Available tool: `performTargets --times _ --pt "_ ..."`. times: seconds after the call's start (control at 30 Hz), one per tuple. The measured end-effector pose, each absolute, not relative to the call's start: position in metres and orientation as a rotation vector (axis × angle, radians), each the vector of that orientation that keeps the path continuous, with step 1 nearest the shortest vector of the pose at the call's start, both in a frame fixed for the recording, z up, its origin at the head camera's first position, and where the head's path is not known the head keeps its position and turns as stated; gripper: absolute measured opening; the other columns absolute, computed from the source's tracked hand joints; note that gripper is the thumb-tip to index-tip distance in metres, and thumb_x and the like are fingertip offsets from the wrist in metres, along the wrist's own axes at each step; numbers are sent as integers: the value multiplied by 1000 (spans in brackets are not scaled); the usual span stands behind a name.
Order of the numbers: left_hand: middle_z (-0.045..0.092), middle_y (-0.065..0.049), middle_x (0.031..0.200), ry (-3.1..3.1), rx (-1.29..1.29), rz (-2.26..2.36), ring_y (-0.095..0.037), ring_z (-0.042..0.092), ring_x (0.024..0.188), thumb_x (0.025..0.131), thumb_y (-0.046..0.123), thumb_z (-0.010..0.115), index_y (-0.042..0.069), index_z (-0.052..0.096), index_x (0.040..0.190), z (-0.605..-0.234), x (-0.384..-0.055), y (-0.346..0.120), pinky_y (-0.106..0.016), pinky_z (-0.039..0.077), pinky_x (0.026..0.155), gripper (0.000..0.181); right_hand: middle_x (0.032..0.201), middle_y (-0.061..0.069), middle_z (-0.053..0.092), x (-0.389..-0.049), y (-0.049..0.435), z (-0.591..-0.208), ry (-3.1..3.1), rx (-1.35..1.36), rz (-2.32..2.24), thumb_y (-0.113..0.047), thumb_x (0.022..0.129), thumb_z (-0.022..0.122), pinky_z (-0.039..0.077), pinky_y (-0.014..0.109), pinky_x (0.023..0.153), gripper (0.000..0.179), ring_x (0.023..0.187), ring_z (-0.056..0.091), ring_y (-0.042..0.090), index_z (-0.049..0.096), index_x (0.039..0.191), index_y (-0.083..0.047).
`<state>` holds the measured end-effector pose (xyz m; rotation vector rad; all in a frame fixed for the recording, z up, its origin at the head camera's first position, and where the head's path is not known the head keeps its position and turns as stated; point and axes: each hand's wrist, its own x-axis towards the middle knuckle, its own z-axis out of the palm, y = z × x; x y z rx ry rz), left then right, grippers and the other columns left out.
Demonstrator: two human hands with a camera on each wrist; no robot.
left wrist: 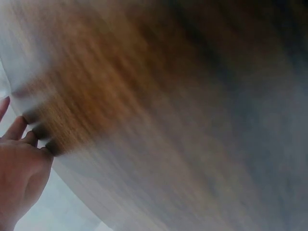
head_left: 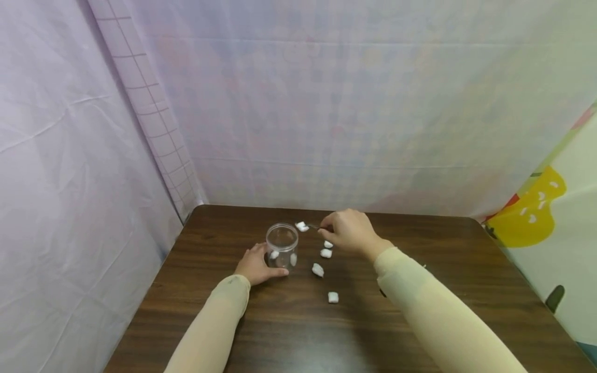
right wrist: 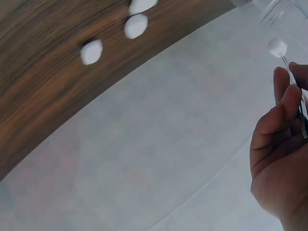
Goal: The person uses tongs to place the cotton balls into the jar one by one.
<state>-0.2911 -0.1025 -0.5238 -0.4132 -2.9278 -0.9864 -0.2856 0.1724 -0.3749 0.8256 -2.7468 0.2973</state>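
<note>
A clear jar (head_left: 282, 243) without a lid stands upright on the table, with white cotton balls (head_left: 293, 259) inside. Around its left side rests my left hand (head_left: 257, 266), thumb in front near the base and fingers at the far side. My right hand (head_left: 350, 230) pinches metal tweezers (right wrist: 291, 77) to the right of the jar. At their tips is a white cotton ball (head_left: 302, 227), held just right of the jar's rim. In the left wrist view the left hand (left wrist: 24, 168) shows only at the edge, and the jar is mostly out of frame.
Several loose cotton balls (head_left: 318, 270) lie on the brown wooden table (head_left: 289, 331), right of the jar and below the right hand. Pale curtains (head_left: 326, 103) hang along the table's back and left. A cloth with a yellow print (head_left: 527, 223) hangs at the right.
</note>
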Motion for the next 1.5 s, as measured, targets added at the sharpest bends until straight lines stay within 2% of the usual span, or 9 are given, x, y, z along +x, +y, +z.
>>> performTargets --times 0.2,0.43,1.37,1.5 --pt "50 -13 146 -2941 -396 -982 -33 40 138 68 63 84 15 52 144 -525 -293 -102 -55 17 118 95 84 -10 72 -284 153 -376 -2712 886 279 -32 91 72 47 29 46 14 58 55 2 80 95 -21" --pt "51 -15 145 -2935 -389 -981 -33 42 137 68 62 84 13 53 143 -526 -293 -102 -55 18 118 95 83 -12 71 -284 141 -382 -2730 912 228 -34 90 71 47 28 48 14 60 56 3 79 93 -23" --pt "49 -13 147 -2948 -378 -968 -32 40 139 68 62 84 14 52 144 -525 -293 -102 -55 18 119 95 86 -9 73 -286 138 -390 -2745 969 230 -30 90 74 45 23 46 11 60 57 2 80 93 -21" --pt "50 -15 145 -2926 -396 -974 -34 41 138 68 61 84 12 53 143 -525 -293 -102 -57 19 117 95 86 -9 73 -286 138 -391 -2742 970 225 -30 89 74 45 23 46 11 60 57 2 80 93 -21"
